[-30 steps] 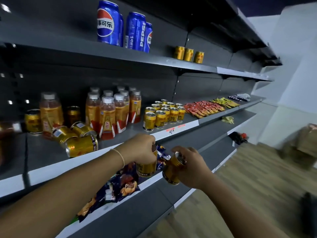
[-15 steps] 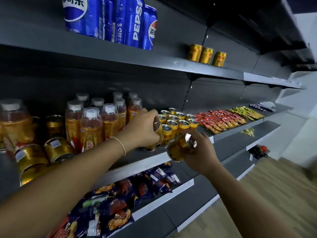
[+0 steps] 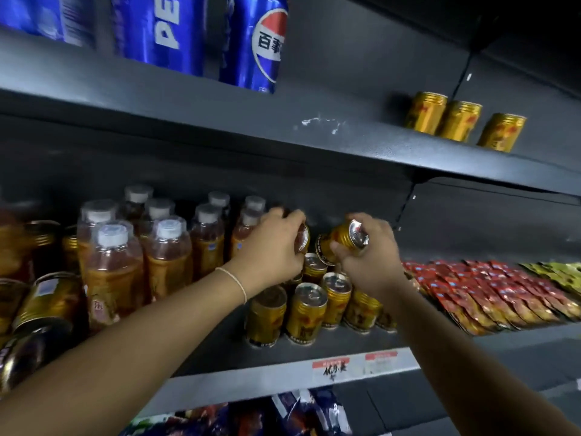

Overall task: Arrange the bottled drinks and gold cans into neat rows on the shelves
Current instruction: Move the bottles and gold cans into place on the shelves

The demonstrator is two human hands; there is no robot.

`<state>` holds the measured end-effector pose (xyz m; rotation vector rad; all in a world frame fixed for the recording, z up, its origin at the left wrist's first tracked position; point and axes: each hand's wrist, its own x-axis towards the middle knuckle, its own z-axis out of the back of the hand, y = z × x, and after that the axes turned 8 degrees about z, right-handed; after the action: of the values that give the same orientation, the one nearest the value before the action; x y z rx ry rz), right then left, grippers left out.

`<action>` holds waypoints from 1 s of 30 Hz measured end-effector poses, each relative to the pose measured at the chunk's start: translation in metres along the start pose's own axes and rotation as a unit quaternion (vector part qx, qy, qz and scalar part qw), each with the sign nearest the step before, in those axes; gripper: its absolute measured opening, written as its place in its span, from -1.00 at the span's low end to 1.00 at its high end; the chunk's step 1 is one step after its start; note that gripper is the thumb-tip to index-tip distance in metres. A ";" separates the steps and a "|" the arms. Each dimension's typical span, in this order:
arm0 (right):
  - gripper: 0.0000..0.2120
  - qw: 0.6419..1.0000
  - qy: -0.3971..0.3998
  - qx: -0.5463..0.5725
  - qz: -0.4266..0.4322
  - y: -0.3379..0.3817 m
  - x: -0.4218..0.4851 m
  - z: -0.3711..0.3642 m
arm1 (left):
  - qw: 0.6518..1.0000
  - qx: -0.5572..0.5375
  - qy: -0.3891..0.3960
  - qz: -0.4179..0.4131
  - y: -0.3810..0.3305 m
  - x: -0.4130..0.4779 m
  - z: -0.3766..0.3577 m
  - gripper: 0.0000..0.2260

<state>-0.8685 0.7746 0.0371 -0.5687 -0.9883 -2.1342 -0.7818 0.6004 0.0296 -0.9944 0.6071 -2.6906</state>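
Observation:
My left hand (image 3: 270, 247) grips a gold can (image 3: 302, 239) that is mostly hidden behind its fingers. My right hand (image 3: 367, 259) holds a second gold can (image 3: 341, 242), tilted with its silver top toward me. Both cans hang above the back of a block of upright gold cans (image 3: 306, 313) on the middle shelf (image 3: 283, 372). To the left stand several orange bottled drinks (image 3: 166, 253) with white caps. Further left, gold cans (image 3: 47, 303) lie tipped on their sides.
Three gold cans (image 3: 462, 121) stand on the upper shelf (image 3: 220, 121), right of tall blue Pepsi cans (image 3: 251, 42). Red snack packets (image 3: 478, 294) and yellow ones (image 3: 559, 275) lie right of the can block. Snack bags (image 3: 283, 416) fill the shelf below.
Both hands rose from the lower shelf to the middle shelf, each carrying its gold can, and now reach over the back of the can block. The view moved closer.

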 end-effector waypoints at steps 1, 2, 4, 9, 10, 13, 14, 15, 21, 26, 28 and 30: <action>-0.49 1.000 0.005 0.008 -0.008 -0.012 0.013 -0.003 | 1.000 0.013 0.005 0.012 -0.003 0.007 -0.008 -0.48; -0.48 1.000 0.014 0.014 -0.016 -0.023 0.025 -0.005 | 0.999 0.025 0.011 0.024 -0.005 0.015 -0.015 -0.50; -0.46 0.999 0.045 0.014 0.001 -0.040 0.047 -0.011 | 0.997 0.045 0.024 0.055 -0.007 0.027 -0.028 -0.54; -0.50 0.993 0.057 0.046 0.095 -0.071 0.090 -0.036 | 0.986 0.095 0.063 0.119 -0.005 0.049 -0.056 -0.47; -0.52 0.992 0.069 0.044 0.093 -0.076 0.096 -0.043 | 0.983 0.103 0.069 0.133 -0.004 0.052 -0.061 -0.46; -0.48 0.988 0.127 0.050 0.074 -0.093 0.113 -0.064 | 0.973 0.133 0.082 0.168 0.001 0.057 -0.074 -0.50; -0.46 0.985 0.147 0.060 0.070 -0.099 0.117 -0.071 | 0.971 0.139 0.086 0.172 0.002 0.058 -0.078 -0.54; -0.44 0.981 0.168 0.064 0.073 -0.103 0.120 -0.077 | 0.970 0.142 0.091 0.174 0.004 0.058 -0.081 -0.59; -0.34 0.948 0.300 0.010 0.108 -0.112 0.126 -0.106 | 0.960 0.148 0.131 0.197 0.010 0.061 -0.092 -0.83; -0.30 0.938 0.336 -0.023 0.086 -0.113 0.129 -0.119 | 0.950 0.131 0.169 0.228 0.009 0.062 -0.096 -0.87; -0.33 0.937 0.343 -0.029 0.067 -0.114 0.130 -0.121 | 0.945 0.125 0.181 0.242 0.008 0.063 -0.096 -0.89; -0.35 0.935 0.351 -0.025 0.050 -0.115 0.130 -0.123 | 0.941 0.124 0.189 0.252 0.007 0.064 -0.096 -0.88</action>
<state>-1.0515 0.6773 -0.0106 0.1349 -0.4880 -2.0323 -0.8929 0.6021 -0.0028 -0.2101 0.4848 -2.4098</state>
